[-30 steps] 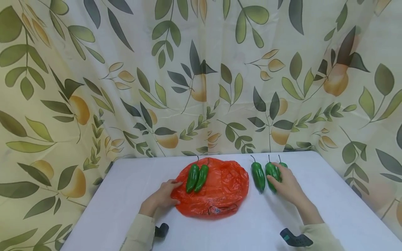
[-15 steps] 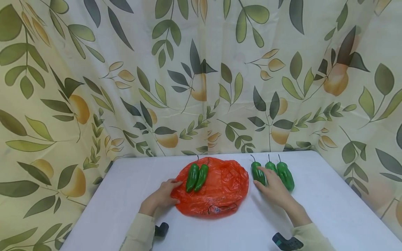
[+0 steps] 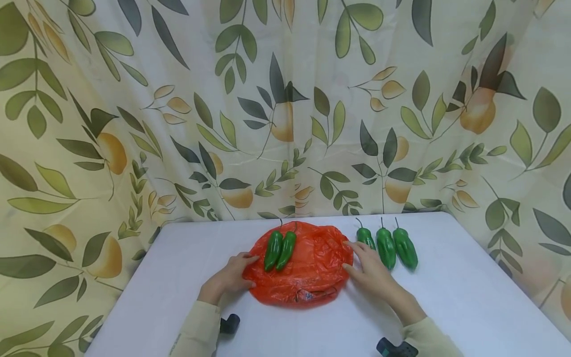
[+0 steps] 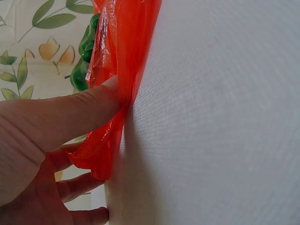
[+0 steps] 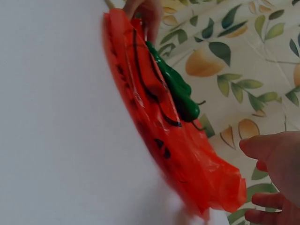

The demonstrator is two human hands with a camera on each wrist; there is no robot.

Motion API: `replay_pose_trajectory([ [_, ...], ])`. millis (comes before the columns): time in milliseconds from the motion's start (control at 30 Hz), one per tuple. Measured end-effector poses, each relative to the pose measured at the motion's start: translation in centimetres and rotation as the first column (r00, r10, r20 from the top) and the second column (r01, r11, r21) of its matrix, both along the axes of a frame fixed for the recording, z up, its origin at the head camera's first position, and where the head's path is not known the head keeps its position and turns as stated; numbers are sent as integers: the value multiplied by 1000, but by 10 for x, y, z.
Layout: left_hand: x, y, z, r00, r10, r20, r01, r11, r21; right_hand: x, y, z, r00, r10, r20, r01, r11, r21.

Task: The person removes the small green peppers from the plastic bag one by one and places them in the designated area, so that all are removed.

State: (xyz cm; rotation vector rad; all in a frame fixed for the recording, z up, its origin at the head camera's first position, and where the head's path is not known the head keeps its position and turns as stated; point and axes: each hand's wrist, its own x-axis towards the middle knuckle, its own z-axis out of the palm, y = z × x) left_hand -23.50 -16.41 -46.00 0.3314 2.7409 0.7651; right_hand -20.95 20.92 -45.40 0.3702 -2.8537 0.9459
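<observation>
A red plastic bag lies flattened and crumpled on the white table, with two green peppers side by side on its left part. My left hand holds the bag's left edge. In the left wrist view the thumb lies over the red plastic and the fingers reach behind it. My right hand is at the bag's right edge, fingers spread, holding nothing. The right wrist view shows its thumb and fingertips apart from the bag.
Three more green peppers stand in a row right of the bag; my right hand partly covers the leftmost one. A patterned curtain hangs behind the table's far edge.
My right hand has moved left, from the middle and right peppers, past the leftmost one, to the bag's right edge. My left hand stays at the bag's left edge.
</observation>
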Motion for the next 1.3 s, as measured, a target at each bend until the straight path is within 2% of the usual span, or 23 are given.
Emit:
replay_pose_trajectory([
  [300, 1, -1, -2, 1000, 10, 8, -10, 1000, 3, 4, -19, -10, 999, 50, 11, -51, 998, 37],
  [500, 1, -2, -3, 1000, 13, 8, -13, 1000, 6, 9, -28, -13, 997, 71, -38, -69, 996, 51],
  [633, 1, -3, -3, 1000, 12, 8, -12, 1000, 5, 11, -31, -13, 997, 75, -34, -73, 996, 56],
  [1000, -1, -4, -6, 1000, 9, 8, -9, 1000, 2, 14, -36, -9, 996, 80, -31, -78, 995, 65],
  [1167, -1, -3, -6, 1000, 7, 6, -7, 1000, 9, 11, -35, -4, 998, 68, -9, -67, 995, 67],
  [1300, -2, -2, -6, 1000, -3, -3, 3, 1000, 9, 8, -34, 1, 998, 59, -36, -57, 997, 59],
])
